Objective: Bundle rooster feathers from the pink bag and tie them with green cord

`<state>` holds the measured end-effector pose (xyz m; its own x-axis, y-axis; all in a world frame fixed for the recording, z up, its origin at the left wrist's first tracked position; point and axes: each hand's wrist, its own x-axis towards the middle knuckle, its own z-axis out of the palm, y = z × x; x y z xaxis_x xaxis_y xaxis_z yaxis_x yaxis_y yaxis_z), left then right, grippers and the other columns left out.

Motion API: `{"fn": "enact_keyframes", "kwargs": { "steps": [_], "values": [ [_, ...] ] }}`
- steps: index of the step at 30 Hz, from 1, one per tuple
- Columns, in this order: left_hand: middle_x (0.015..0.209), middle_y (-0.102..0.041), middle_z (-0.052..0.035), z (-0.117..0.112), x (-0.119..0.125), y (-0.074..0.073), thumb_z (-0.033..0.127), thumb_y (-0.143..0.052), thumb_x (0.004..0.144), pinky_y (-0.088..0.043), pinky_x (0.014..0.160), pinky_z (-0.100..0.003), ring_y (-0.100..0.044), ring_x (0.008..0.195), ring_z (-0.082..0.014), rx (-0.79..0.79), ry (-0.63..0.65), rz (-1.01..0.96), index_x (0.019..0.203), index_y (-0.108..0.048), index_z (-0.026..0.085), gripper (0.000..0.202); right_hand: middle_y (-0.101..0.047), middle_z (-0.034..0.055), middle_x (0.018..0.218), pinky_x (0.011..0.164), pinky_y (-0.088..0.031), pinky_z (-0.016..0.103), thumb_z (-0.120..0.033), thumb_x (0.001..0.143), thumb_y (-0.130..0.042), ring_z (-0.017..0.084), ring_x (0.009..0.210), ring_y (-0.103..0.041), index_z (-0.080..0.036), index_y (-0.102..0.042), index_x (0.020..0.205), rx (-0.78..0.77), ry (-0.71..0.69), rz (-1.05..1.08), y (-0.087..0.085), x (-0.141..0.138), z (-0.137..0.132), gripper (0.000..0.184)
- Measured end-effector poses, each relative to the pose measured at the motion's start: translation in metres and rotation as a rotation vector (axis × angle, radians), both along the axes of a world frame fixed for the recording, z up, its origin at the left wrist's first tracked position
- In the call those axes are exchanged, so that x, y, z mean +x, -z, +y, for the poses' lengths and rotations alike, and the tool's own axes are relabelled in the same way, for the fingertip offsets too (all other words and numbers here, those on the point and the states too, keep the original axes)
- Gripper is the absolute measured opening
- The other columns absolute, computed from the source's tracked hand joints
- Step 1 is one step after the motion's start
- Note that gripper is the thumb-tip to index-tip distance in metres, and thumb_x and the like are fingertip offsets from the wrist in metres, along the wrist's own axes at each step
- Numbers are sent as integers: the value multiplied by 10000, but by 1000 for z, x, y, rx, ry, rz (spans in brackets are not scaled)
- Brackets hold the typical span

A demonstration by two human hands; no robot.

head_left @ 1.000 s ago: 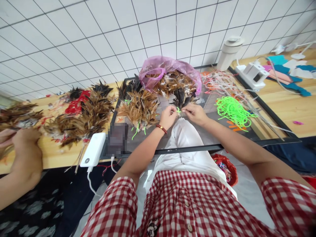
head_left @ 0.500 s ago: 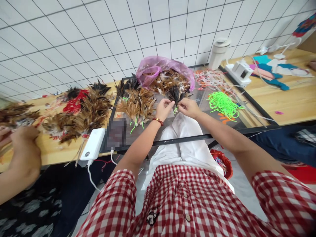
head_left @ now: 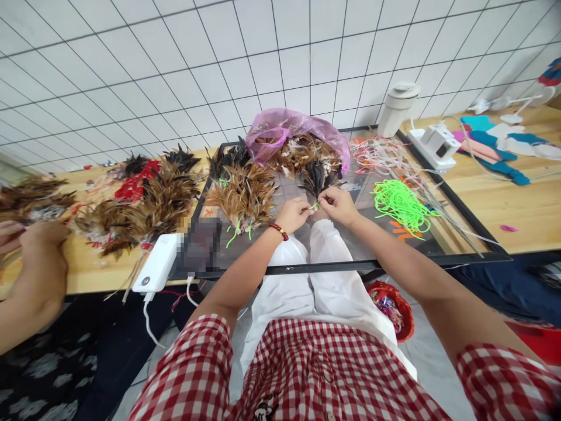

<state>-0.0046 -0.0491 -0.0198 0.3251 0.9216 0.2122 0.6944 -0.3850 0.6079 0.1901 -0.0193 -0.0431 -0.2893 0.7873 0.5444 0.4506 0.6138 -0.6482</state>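
A bunch of dark feathers (head_left: pixel 319 174) lies on the glass tabletop in front of me, its tips pointing away. Short bright green cord (head_left: pixel 313 206) shows at its near end. My left hand (head_left: pixel 293 215), with a beaded bracelet on the wrist, is closed in a pinch on that cord. Close beside it, my right hand (head_left: pixel 338 204) pinches at the base of the bunch, where cord and feather ends meet; its fingertips partly hide what they grip. Brown feather bunches (head_left: pixel 245 196) tied with green cord lie left of my hands.
Behind my hands is a pink plastic bag (head_left: pixel 298 120) of brown feathers. To the right lie a green cord pile (head_left: pixel 401 204), pale strands (head_left: pixel 381 155), a white bottle (head_left: pixel 398 110) and a power strip (head_left: pixel 432 146). A white power bank (head_left: pixel 155 263) and a co-worker's hand (head_left: pixel 41 234) are left.
My left hand has come down from beside the feathers to the green cord at their base. My right hand stays at the base. The whole view has shifted slightly.
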Motion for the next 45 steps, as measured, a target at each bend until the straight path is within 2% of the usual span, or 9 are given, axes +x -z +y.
{"fn": "enact_keyframes", "kwargs": {
  "steps": [8, 12, 15, 21, 24, 31, 39, 42, 45],
  "values": [
    [645, -616, -14, 0, -5, -1, 232, -614, 835, -384, 680, -285, -541, 668, -147, -28, 3, -37, 559, -610, 187, 280, -591, 6, 603, 578, -378, 278, -219, 703, -562, 141, 565, -495, -208, -591, 637, -91, 121, -5, 2, -2, -1, 73],
    [635, -640, -16, -3, -3, -3, 242, -623, 817, -379, 654, -290, -533, 645, -146, -37, 6, -4, 541, -615, 193, 281, -589, 0, 585, 566, -367, 272, -200, 688, -565, 136, 556, -485, -210, -565, 605, -87, 165, 40, 1, -3, -1, 84],
    [658, -687, -19, -4, -3, -2, 296, -602, 855, -427, 651, -272, -577, 649, -143, -58, -57, -135, 609, -664, 197, 272, -595, -1, 604, 569, -392, 269, -208, 729, -560, 132, 561, -493, -208, -581, 632, -80, 100, 106, -2, -1, -2, 100],
    [638, -694, -39, -7, 9, -8, 504, -595, 926, -355, 440, -218, -532, 440, -78, -487, -170, -592, 721, -671, 150, 416, -663, 28, 695, 616, -464, 284, -251, 853, -569, 150, 647, -573, -211, -653, 735, 1, -113, 88, -10, -1, -12, 150],
    [625, -668, -34, -10, 16, -14, 448, -710, 875, -301, 385, -207, -540, 425, -68, -648, -189, -726, 687, -640, 130, 376, -718, 52, 787, 626, -501, 282, -266, 895, -571, 154, 702, -635, -207, -677, 783, 1, -209, 108, -12, -3, -17, 166],
    [667, -655, 6, -10, 13, -21, 278, -872, 741, -458, 538, -178, -631, 574, -60, -865, -159, -1024, 830, -681, 130, 258, -747, 92, 972, 763, -580, 344, -318, 927, -594, 186, 855, -701, -226, -730, 883, 131, -213, 97, -10, -3, -16, 170],
    [586, -565, 28, -9, 11, -29, 273, -764, 859, -420, 478, -150, -529, 491, -40, -1003, -190, -1166, 749, -599, 141, 239, -725, 104, 1054, 855, -588, 382, -256, 960, -563, 215, 969, -700, -243, -731, 1001, 363, -206, -49, -13, -7, -22, 173],
    [569, -542, 34, -11, 10, -39, 214, -763, 841, -404, 467, -148, -516, 480, -44, -992, -169, -1161, 744, -589, 138, 213, -694, 105, 1107, 865, -588, 391, -234, 946, -580, 223, 1004, -685, -253, -720, 1088, 454, -206, -76, -13, -7, -22, 200],
    [555, -535, 32, -12, 7, -48, 162, -722, 840, -387, 450, -162, -498, 466, -50, -845, -190, -1103, 704, -579, 134, 199, -622, 136, 1229, 916, -575, 425, -241, 932, -605, 247, 1088, -650, -255, -681, 1222, 492, -164, -18, -11, -6, -18, 300]
  ]
}}
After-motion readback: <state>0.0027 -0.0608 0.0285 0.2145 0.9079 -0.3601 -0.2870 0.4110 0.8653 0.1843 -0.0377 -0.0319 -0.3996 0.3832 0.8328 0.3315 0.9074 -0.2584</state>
